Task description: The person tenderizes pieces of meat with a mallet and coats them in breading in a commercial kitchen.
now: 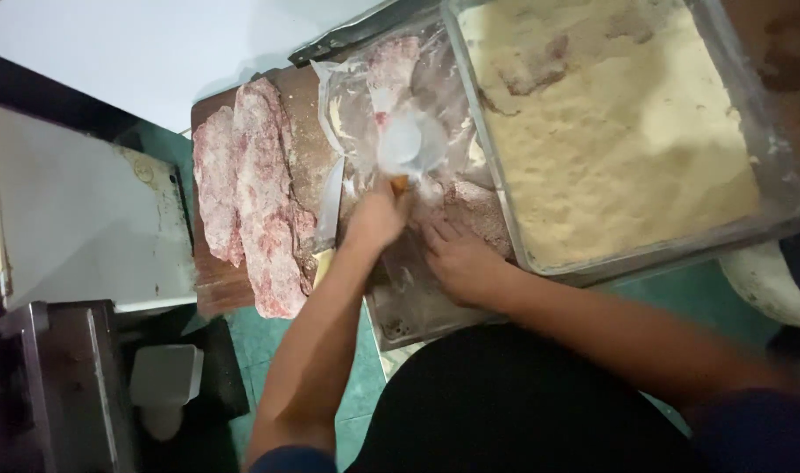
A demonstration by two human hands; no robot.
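My left hand (pixel 374 219) is shut around the wooden handle of a tool whose pale head (pixel 407 144) is blurred above a clear plastic sheet (pixel 361 105). My right hand (pixel 457 258) lies flat, fingers spread, on a piece of floured meat (pixel 470 206) under that sheet, over a metal tray (pixel 400 320). To the left, two long slabs of floured raw meat (pixel 260 193) rest on a wooden cutting board (pixel 214 285). A knife (pixel 330 206) with a yellow handle lies along the board's right edge, just left of my left wrist.
A large clear tray (pixel 768 158) filled with pale crumbs stands at the upper right, touching the metal tray. A white box-like surface (pixel 76 219) and a dark stand (pixel 58 385) are at the left, with a white container (pixel 163 381) on the teal tiled floor (pixel 260 337).
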